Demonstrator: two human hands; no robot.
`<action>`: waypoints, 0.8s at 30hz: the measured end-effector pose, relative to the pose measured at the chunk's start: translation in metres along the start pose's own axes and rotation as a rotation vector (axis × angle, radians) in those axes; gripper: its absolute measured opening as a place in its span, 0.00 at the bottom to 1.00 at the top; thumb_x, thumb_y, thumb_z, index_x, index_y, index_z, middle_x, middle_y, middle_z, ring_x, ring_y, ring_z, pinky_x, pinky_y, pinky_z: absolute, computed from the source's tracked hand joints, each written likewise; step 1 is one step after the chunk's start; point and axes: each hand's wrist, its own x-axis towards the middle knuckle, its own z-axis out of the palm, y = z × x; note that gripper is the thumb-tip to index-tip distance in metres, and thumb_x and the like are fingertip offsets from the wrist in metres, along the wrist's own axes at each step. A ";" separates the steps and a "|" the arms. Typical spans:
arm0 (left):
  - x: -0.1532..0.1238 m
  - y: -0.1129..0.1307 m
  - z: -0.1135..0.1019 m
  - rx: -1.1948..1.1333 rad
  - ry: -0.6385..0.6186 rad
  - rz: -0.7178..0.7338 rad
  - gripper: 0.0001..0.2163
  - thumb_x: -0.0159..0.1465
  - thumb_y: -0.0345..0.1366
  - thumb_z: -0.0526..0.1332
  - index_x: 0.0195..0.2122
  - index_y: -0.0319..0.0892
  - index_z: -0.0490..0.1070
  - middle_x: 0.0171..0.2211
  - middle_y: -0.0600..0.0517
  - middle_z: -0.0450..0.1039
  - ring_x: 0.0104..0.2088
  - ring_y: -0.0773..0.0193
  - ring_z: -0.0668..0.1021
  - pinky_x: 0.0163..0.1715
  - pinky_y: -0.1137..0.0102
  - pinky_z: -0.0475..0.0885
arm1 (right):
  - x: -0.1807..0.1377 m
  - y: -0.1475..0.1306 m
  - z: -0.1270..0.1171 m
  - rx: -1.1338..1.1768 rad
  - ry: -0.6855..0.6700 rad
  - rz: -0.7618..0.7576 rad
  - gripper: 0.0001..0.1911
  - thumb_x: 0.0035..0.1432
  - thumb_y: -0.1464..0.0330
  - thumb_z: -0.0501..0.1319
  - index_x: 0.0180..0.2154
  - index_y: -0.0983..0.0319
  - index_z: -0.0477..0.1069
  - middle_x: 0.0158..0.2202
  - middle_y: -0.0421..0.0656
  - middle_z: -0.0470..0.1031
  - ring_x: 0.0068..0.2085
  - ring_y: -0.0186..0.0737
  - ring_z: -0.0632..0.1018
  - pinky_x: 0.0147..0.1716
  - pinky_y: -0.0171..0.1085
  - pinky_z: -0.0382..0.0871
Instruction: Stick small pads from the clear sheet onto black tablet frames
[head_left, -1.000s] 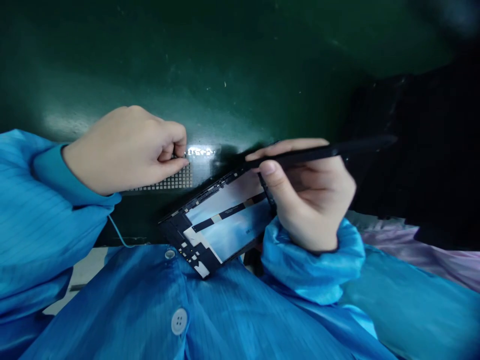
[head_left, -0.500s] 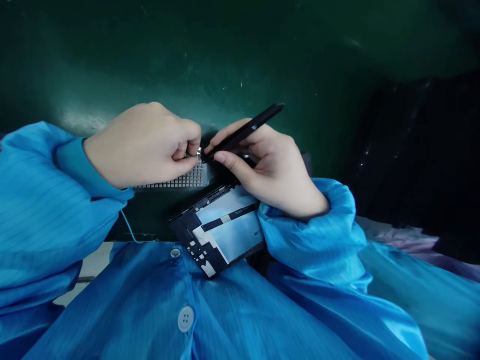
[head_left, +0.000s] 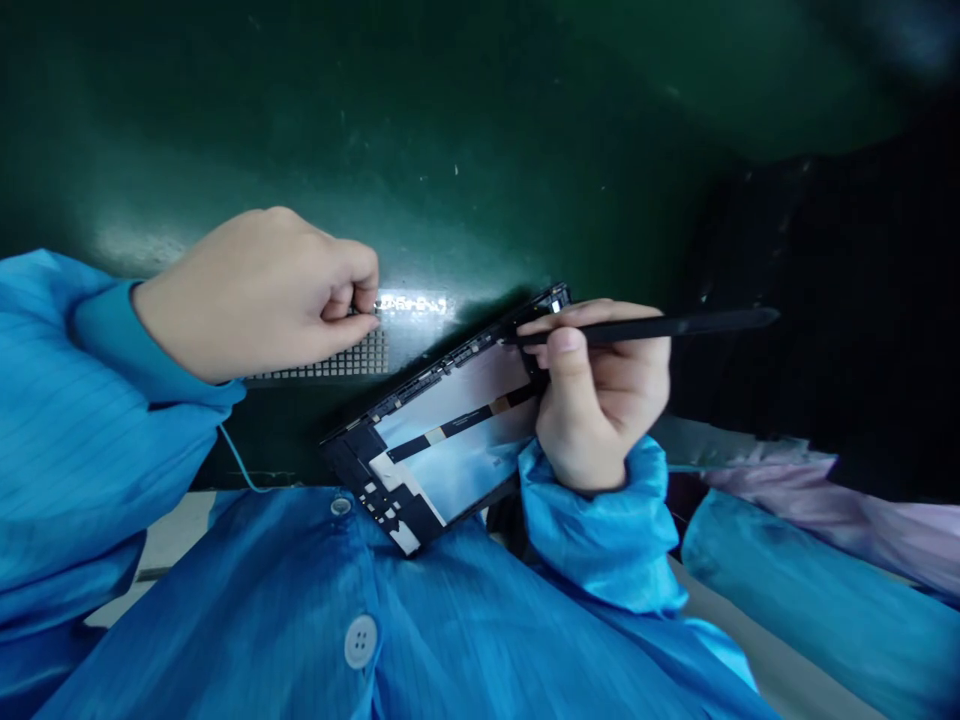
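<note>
My left hand [head_left: 262, 290] is curled in a loose fist above a small gridded tray [head_left: 330, 362] on the green table [head_left: 465, 130]. Thumb and forefinger pinch together at the tray's shiny end; what they hold is too small to make out. My right hand [head_left: 600, 395] grips a long black tweezer-like tool [head_left: 660, 326], whose tip rests at the upper right corner of a dark device frame [head_left: 442, 430]. The frame lies tilted against my blue coat, its pale inner panel facing up.
Blue coat sleeves and front [head_left: 300, 610] fill the lower view. A dark mass [head_left: 840, 300] stands at the right, with pale purple cloth [head_left: 862, 500] below it. A thin blue cord [head_left: 238, 468] runs under my left sleeve.
My right hand has swung the black tool away from my left fingertips, down and right, onto the device frame's top corner. My left hand stays pinched over the gridded tray.
</note>
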 end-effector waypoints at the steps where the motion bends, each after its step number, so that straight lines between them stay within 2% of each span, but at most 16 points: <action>1: 0.000 -0.002 0.001 -0.017 0.010 0.005 0.11 0.69 0.44 0.58 0.36 0.47 0.77 0.25 0.56 0.76 0.26 0.63 0.74 0.33 0.64 0.62 | -0.002 0.003 0.000 0.003 -0.013 -0.011 0.03 0.75 0.62 0.69 0.47 0.53 0.78 0.40 0.41 0.82 0.39 0.43 0.85 0.41 0.45 0.85; 4: 0.000 -0.005 0.004 -0.059 0.044 0.023 0.12 0.69 0.47 0.58 0.34 0.48 0.77 0.23 0.57 0.73 0.24 0.64 0.73 0.33 0.65 0.61 | -0.003 0.009 0.001 0.020 -0.043 -0.038 0.03 0.77 0.64 0.68 0.49 0.53 0.78 0.42 0.41 0.82 0.41 0.41 0.86 0.42 0.43 0.85; 7: 0.000 -0.006 0.006 -0.096 0.073 0.005 0.12 0.67 0.48 0.61 0.34 0.48 0.78 0.21 0.56 0.71 0.22 0.62 0.72 0.36 0.65 0.64 | -0.002 0.008 -0.003 -0.041 -0.095 -0.041 0.02 0.79 0.64 0.65 0.51 0.53 0.77 0.44 0.41 0.82 0.43 0.43 0.87 0.44 0.45 0.85; 13: 0.003 0.000 0.005 -0.137 0.036 -0.081 0.09 0.65 0.45 0.65 0.32 0.48 0.78 0.21 0.56 0.69 0.26 0.58 0.76 0.44 0.59 0.73 | 0.010 -0.026 -0.015 -0.268 -0.248 -0.051 0.06 0.77 0.66 0.68 0.53 0.54 0.80 0.46 0.43 0.86 0.46 0.45 0.87 0.49 0.48 0.86; 16: 0.006 0.003 0.003 -0.095 0.034 -0.077 0.06 0.63 0.41 0.67 0.32 0.48 0.77 0.21 0.56 0.70 0.26 0.58 0.77 0.43 0.61 0.73 | 0.031 -0.039 -0.004 -0.226 -0.438 -0.067 0.07 0.78 0.63 0.68 0.53 0.55 0.82 0.48 0.43 0.89 0.48 0.45 0.89 0.51 0.45 0.87; 18: 0.007 0.006 0.002 -0.056 0.021 -0.089 0.04 0.63 0.40 0.68 0.32 0.48 0.78 0.21 0.57 0.70 0.26 0.59 0.76 0.43 0.63 0.74 | 0.044 -0.038 0.009 -0.183 -0.645 -0.093 0.09 0.78 0.61 0.67 0.53 0.57 0.83 0.49 0.43 0.90 0.48 0.44 0.89 0.52 0.43 0.87; 20: 0.007 0.010 0.000 -0.023 -0.008 -0.112 0.04 0.65 0.39 0.68 0.34 0.47 0.79 0.22 0.58 0.70 0.26 0.61 0.75 0.45 0.63 0.74 | 0.053 -0.031 0.021 -0.152 -0.777 -0.122 0.11 0.79 0.60 0.66 0.53 0.59 0.83 0.50 0.44 0.90 0.50 0.45 0.90 0.53 0.42 0.87; 24: 0.008 0.015 -0.002 -0.026 -0.046 -0.166 0.03 0.65 0.36 0.67 0.33 0.46 0.79 0.21 0.58 0.70 0.25 0.62 0.74 0.50 0.58 0.77 | 0.055 -0.018 0.031 -0.119 -0.794 -0.122 0.10 0.79 0.63 0.67 0.54 0.60 0.82 0.52 0.44 0.89 0.53 0.46 0.90 0.56 0.43 0.85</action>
